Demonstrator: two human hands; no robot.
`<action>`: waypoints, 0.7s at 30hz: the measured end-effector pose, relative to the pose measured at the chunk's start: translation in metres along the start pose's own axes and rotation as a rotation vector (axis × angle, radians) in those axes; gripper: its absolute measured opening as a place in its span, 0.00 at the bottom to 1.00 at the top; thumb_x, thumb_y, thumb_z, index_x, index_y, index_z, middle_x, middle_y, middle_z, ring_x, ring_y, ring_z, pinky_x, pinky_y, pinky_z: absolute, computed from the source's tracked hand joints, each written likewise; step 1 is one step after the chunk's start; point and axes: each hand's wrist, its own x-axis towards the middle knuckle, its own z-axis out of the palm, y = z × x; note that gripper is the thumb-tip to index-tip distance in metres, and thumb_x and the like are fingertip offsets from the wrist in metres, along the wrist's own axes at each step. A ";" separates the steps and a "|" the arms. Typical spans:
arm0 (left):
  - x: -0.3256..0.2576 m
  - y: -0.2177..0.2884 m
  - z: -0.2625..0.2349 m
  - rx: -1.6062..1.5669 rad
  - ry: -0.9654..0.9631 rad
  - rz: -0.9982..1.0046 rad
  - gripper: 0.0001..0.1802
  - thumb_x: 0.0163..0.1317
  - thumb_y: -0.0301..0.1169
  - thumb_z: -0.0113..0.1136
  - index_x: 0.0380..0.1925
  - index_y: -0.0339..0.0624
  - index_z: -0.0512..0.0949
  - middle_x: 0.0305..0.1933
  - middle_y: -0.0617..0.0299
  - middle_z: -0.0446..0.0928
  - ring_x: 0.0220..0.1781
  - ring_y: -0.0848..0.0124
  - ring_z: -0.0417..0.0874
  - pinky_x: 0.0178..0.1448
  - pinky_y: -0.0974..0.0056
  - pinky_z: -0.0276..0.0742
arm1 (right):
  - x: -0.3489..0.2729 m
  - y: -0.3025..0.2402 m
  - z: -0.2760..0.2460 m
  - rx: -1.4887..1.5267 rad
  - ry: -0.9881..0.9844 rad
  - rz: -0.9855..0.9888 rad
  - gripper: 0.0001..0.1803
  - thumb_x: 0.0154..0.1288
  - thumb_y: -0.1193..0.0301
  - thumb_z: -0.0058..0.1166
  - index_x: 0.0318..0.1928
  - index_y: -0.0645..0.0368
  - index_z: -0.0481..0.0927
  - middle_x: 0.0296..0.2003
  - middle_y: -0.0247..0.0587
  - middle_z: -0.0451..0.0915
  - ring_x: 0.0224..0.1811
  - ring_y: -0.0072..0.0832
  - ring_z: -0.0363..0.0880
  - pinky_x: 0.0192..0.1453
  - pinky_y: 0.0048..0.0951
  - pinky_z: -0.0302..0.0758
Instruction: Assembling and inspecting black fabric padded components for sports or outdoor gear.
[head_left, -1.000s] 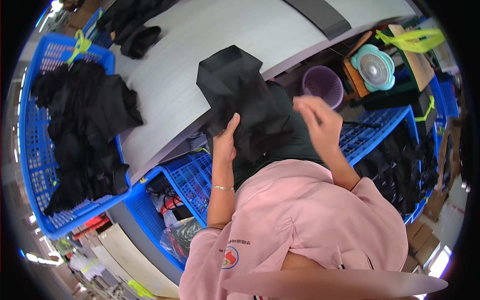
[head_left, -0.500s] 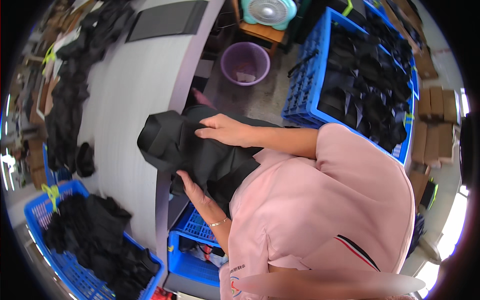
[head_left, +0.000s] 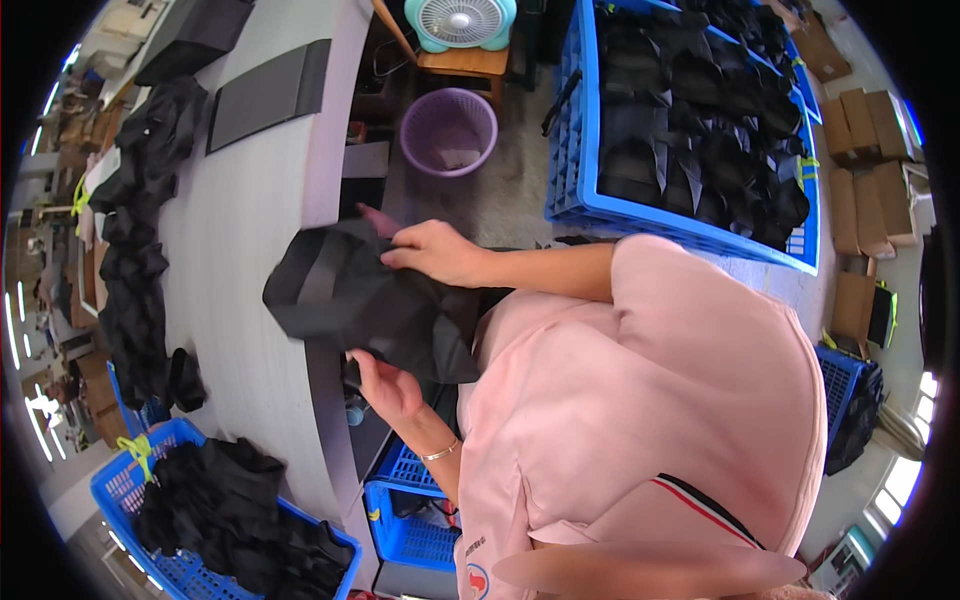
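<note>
A black fabric piece (head_left: 350, 290), folded and slightly blurred, is held in front of my body at the edge of the pale table. My right hand (head_left: 435, 252) grips its upper side with the fingers bent into the cloth. Along the lower edge, my left hand (head_left: 388, 390), with a bracelet on the wrist, holds the fabric; its palm is partly turned up and some fingers are hidden.
The pale table (head_left: 235, 230) bears a dark flat panel (head_left: 270, 92) and a row of black cloth (head_left: 135, 290). Blue crates (head_left: 680, 222) and a blue basket (head_left: 180, 575) hold black pieces. A purple bin (head_left: 450, 130) and a fan (head_left: 460, 22) stand beyond.
The view has shifted. The black fabric has been turned and spreads flatter between my hands. My left palm has opened upward, and my right fingers have bent more into the cloth.
</note>
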 end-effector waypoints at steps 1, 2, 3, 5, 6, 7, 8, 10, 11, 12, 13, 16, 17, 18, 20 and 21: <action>0.004 -0.003 0.007 0.009 -0.014 0.038 0.23 0.74 0.29 0.53 0.67 0.41 0.69 0.67 0.57 0.72 0.64 0.63 0.76 0.70 0.56 0.70 | 0.000 0.003 -0.010 0.013 0.008 -0.018 0.15 0.67 0.67 0.61 0.30 0.66 0.77 0.23 0.27 0.70 0.30 0.12 0.65 0.33 0.25 0.66; 0.007 -0.006 0.014 0.144 -0.042 0.025 0.25 0.74 0.30 0.53 0.69 0.42 0.66 0.68 0.56 0.71 0.65 0.62 0.75 0.68 0.56 0.73 | -0.002 0.004 -0.020 0.108 0.082 0.027 0.15 0.68 0.67 0.60 0.29 0.65 0.76 0.23 0.23 0.68 0.30 0.11 0.63 0.33 0.22 0.66; 0.010 -0.008 0.020 0.245 -0.130 0.058 0.27 0.74 0.31 0.53 0.71 0.42 0.63 0.69 0.54 0.70 0.66 0.60 0.75 0.65 0.56 0.76 | 0.001 0.002 -0.035 0.054 0.167 0.005 0.15 0.69 0.67 0.60 0.28 0.62 0.75 0.25 0.20 0.66 0.32 0.10 0.63 0.35 0.19 0.65; 0.009 -0.014 0.026 0.395 -0.168 0.101 0.31 0.74 0.31 0.52 0.73 0.37 0.58 0.72 0.45 0.65 0.69 0.54 0.72 0.63 0.56 0.78 | 0.004 -0.007 -0.082 -0.070 0.368 -0.161 0.12 0.69 0.68 0.60 0.30 0.62 0.78 0.28 0.23 0.71 0.34 0.12 0.66 0.38 0.21 0.68; 0.007 -0.016 0.025 0.425 -0.108 0.051 0.30 0.74 0.31 0.52 0.72 0.35 0.59 0.72 0.45 0.65 0.68 0.54 0.73 0.62 0.56 0.78 | 0.007 -0.011 -0.110 -0.105 0.486 -0.153 0.13 0.67 0.68 0.62 0.29 0.63 0.78 0.25 0.27 0.73 0.32 0.14 0.68 0.37 0.24 0.70; 0.005 -0.016 0.023 0.449 -0.134 0.036 0.30 0.74 0.31 0.52 0.72 0.34 0.59 0.72 0.45 0.65 0.68 0.55 0.74 0.62 0.57 0.79 | 0.012 -0.014 -0.142 -0.098 0.583 -0.132 0.12 0.67 0.68 0.61 0.30 0.63 0.80 0.26 0.28 0.77 0.32 0.15 0.71 0.39 0.25 0.71; 0.001 -0.015 0.018 0.448 -0.104 -0.004 0.29 0.74 0.32 0.52 0.71 0.35 0.61 0.70 0.46 0.68 0.66 0.56 0.76 0.61 0.58 0.79 | 0.010 -0.015 -0.174 -0.166 0.668 -0.299 0.12 0.68 0.66 0.60 0.32 0.63 0.82 0.29 0.32 0.81 0.33 0.18 0.74 0.40 0.26 0.73; -0.005 -0.013 0.004 0.469 -0.036 -0.053 0.29 0.74 0.35 0.53 0.70 0.35 0.63 0.69 0.47 0.69 0.64 0.59 0.77 0.60 0.59 0.78 | 0.009 -0.024 -0.254 -0.492 0.793 -0.223 0.16 0.68 0.62 0.59 0.34 0.64 0.84 0.32 0.39 0.84 0.35 0.26 0.79 0.46 0.29 0.75; -0.008 -0.012 -0.003 0.489 -0.010 -0.050 0.28 0.74 0.35 0.53 0.69 0.35 0.63 0.69 0.48 0.69 0.64 0.59 0.77 0.60 0.59 0.78 | 0.006 -0.030 -0.293 -0.540 0.837 -0.308 0.18 0.67 0.59 0.59 0.35 0.64 0.84 0.32 0.40 0.84 0.35 0.27 0.78 0.46 0.30 0.75; -0.010 -0.009 -0.011 0.509 0.027 -0.046 0.28 0.73 0.36 0.54 0.69 0.35 0.65 0.69 0.49 0.70 0.64 0.60 0.78 0.59 0.60 0.78 | 0.006 -0.038 -0.332 -0.707 0.873 -0.411 0.18 0.67 0.59 0.59 0.39 0.64 0.85 0.33 0.41 0.84 0.37 0.26 0.79 0.47 0.30 0.75; -0.011 -0.006 -0.017 0.482 0.074 -0.029 0.28 0.73 0.36 0.54 0.69 0.35 0.65 0.69 0.49 0.70 0.64 0.60 0.78 0.59 0.60 0.78 | 0.004 -0.049 -0.374 -0.660 0.877 -0.207 0.21 0.69 0.56 0.56 0.44 0.63 0.85 0.40 0.46 0.86 0.44 0.31 0.82 0.54 0.31 0.74; -0.011 0.007 -0.030 0.471 0.124 0.001 0.24 0.73 0.33 0.55 0.65 0.35 0.69 0.66 0.50 0.73 0.61 0.63 0.80 0.57 0.62 0.80 | 0.016 -0.074 -0.484 -1.125 0.961 -0.118 0.28 0.71 0.50 0.49 0.53 0.62 0.83 0.53 0.52 0.82 0.60 0.42 0.78 0.65 0.35 0.70; -0.010 0.012 -0.033 0.444 0.184 0.034 0.24 0.73 0.33 0.55 0.65 0.35 0.69 0.66 0.50 0.73 0.61 0.63 0.80 0.57 0.62 0.80 | 0.022 -0.074 -0.510 -1.127 1.084 -0.016 0.34 0.67 0.45 0.51 0.54 0.66 0.81 0.54 0.58 0.81 0.61 0.47 0.77 0.67 0.39 0.69; -0.009 0.017 -0.034 0.440 0.176 0.071 0.24 0.73 0.33 0.56 0.65 0.35 0.70 0.65 0.51 0.74 0.60 0.64 0.80 0.56 0.63 0.80 | 0.031 -0.068 -0.530 -1.122 1.180 0.118 0.41 0.64 0.40 0.52 0.55 0.70 0.80 0.55 0.63 0.79 0.62 0.53 0.75 0.68 0.42 0.69; -0.006 0.030 -0.037 0.433 0.194 0.179 0.23 0.72 0.33 0.57 0.63 0.35 0.72 0.63 0.52 0.76 0.59 0.65 0.81 0.56 0.63 0.81 | 0.035 -0.047 -0.541 -1.218 1.191 0.078 0.44 0.63 0.41 0.56 0.59 0.74 0.75 0.58 0.67 0.75 0.64 0.56 0.72 0.69 0.47 0.67; -0.004 0.037 -0.039 0.441 0.201 0.253 0.22 0.72 0.32 0.57 0.62 0.35 0.73 0.62 0.53 0.76 0.59 0.65 0.81 0.56 0.63 0.81 | 0.049 -0.029 -0.531 -1.319 1.198 -0.080 0.42 0.65 0.44 0.56 0.62 0.72 0.72 0.60 0.67 0.73 0.65 0.56 0.71 0.70 0.47 0.67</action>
